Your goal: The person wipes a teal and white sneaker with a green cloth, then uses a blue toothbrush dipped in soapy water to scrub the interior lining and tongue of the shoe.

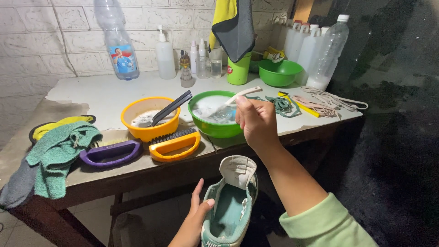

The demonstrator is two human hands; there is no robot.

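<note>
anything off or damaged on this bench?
Yes: the table surface is peeling along its left edge, bare board showing. A teal towel hangs over that edge. Right hand dips a brush in the foamy green bowl; left hand holds the shoe.

Two bowls (pixel 150 118) on table (pixel 100 93), brushes (pixel 174 145) before them

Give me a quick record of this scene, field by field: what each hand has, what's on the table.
Left hand: holds a pale green shoe by its side, below the table edge
Right hand: grips a white brush, its head dipped in the green bowl of foamy water
Table: orange bowl, purple scrub brush, orange scrub brush, teal towel, laces
</note>
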